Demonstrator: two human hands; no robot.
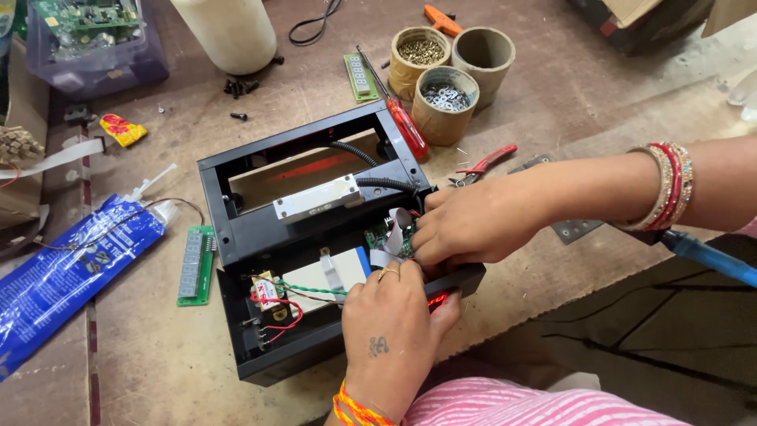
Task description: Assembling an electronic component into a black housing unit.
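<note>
Black open casing (236, 237) on the bench: 2 hands inside, left hand (390, 315) bracing its near edge, right hand (473, 225) pinching the grey ribbon cable (392, 237); gentle, straight seating suits it.

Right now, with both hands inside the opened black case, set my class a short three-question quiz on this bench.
1. True or false: the red-handled screwdriver lies against the black case.
2. How many cardboard tubes stand behind the case? A) two B) three C) five
3. Fill in: the right hand and left hand meet beside the grey ribbon ____.

Key: 1 true; 2 B; 3 cable.
</note>
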